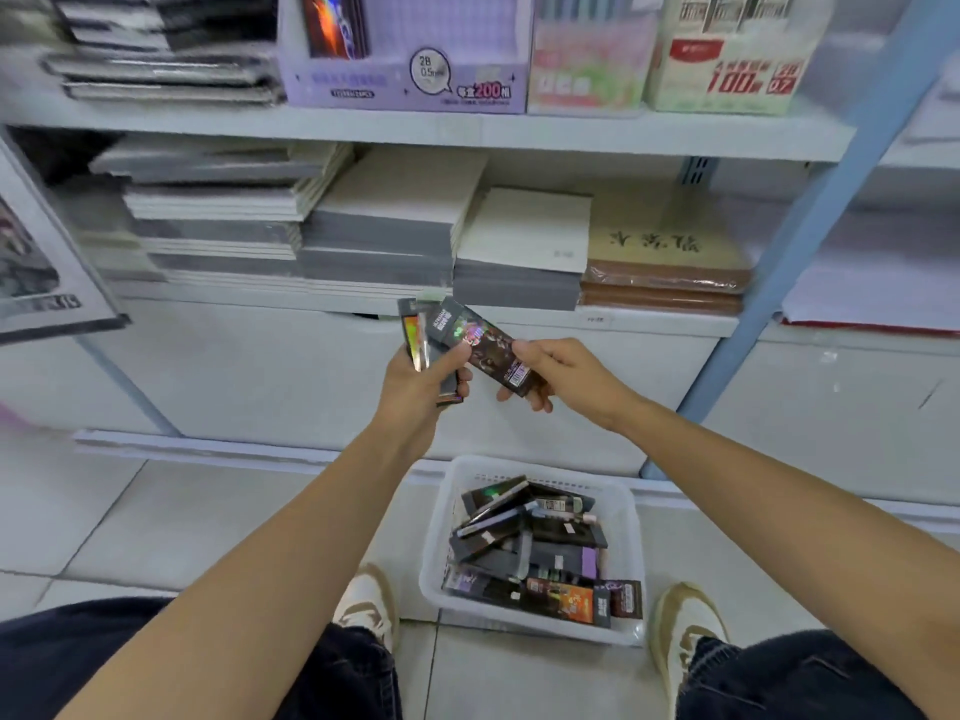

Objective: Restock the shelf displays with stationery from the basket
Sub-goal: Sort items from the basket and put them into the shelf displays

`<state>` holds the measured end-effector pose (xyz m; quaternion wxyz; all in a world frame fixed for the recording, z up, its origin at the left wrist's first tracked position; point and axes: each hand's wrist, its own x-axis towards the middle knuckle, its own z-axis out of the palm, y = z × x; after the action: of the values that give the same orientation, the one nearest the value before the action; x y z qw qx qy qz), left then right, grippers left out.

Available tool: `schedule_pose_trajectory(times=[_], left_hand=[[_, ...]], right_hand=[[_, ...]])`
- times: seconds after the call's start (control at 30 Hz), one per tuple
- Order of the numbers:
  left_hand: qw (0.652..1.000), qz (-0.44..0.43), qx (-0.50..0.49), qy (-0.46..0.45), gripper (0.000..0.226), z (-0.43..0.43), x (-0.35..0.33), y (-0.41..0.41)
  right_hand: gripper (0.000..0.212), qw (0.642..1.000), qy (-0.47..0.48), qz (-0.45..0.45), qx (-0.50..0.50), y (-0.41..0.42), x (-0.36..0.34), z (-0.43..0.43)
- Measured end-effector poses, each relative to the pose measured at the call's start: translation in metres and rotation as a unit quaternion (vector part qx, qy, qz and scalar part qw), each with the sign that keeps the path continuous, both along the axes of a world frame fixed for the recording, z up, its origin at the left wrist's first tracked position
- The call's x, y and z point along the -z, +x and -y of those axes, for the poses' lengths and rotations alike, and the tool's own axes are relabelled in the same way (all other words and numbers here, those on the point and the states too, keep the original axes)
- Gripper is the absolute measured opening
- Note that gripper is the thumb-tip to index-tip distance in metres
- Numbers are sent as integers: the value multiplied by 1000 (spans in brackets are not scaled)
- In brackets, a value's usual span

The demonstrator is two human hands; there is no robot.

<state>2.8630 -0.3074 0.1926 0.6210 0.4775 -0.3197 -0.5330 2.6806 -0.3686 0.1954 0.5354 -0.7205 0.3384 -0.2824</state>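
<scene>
A white plastic basket [621, 517] stands on the floor between my feet, holding several dark stationery packs [524, 548]. My left hand [415, 381] grips a small fan of dark glossy packs [415, 330] in front of the lower shelf. My right hand [558, 374] pinches the near end of one dark pack [488, 345], which lies slanted against the packs in my left hand. On the upper shelf stands a purple display box [410, 80] with one dark pack in it.
The lower shelf [649, 319] carries stacks of grey and white notebooks [384, 226] and wrapped brown pads [670, 272]. Pink and green display boxes [727, 59] sit right of the purple one. A blue upright post [810, 220] runs at the right. My shoes flank the basket.
</scene>
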Motion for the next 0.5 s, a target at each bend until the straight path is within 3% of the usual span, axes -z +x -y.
schedule_pose_trajectory(times=[0.2,0.33,0.4,0.5], left_hand=[[991,100,-31,-78,20,-3,-59,9],[983,128,-45,-126,20,-1,-103,16],[978,127,-63,-153,21,1,-127,20],[968,165,-63,-176,22,4,-162,29]], right_hand=[[26,998,-56,41,-8,20,-63,-7],[44,996,-69,57,-24,30,-114,-3],[36,994,-88,45,-36,36,-135,0],[19,990,-104,96,-19,45,-166,7]])
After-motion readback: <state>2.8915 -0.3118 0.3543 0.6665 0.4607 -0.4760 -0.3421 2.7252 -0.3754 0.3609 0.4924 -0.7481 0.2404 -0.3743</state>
